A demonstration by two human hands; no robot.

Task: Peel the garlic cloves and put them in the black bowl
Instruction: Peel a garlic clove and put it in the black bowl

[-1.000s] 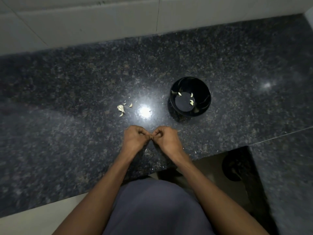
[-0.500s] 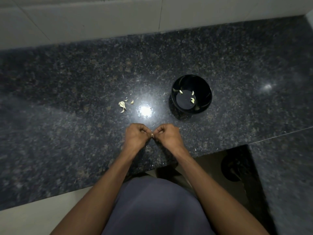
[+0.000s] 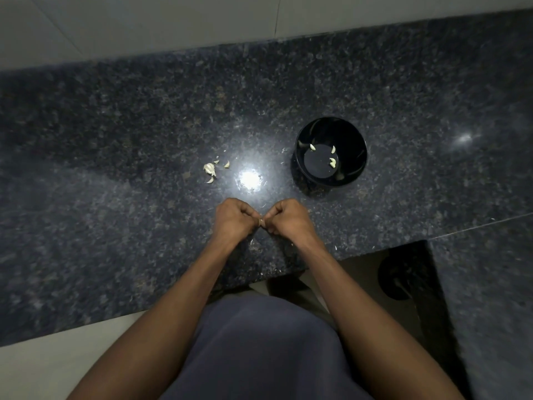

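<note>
Both my left hand (image 3: pixel 235 219) and right hand (image 3: pixel 288 219) pinch one small pale garlic clove (image 3: pixel 261 222); tugging could flick it off the speckled dark granite counter (image 3: pixel 115 140)

This looks like a home kitchen. A dark speckled granite counter (image 3: pixel 115 140) runs under pale wall tiles (image 3: pixel 144 21) well beyond the fingers (image 3: pixel 259 217). Loose garlic pieces (image 3: pixel 209 169) lie on the stone ahead and left of the fingers, and a black bowl (image 3: pixel 357 166) with peeled cloves (image 3: pixel 332 162) stands ahead to their right. Below the counter's edge, right of the fingers, sits a dark round thing (image 3: pixel 395 280), possibly a bin.
</note>
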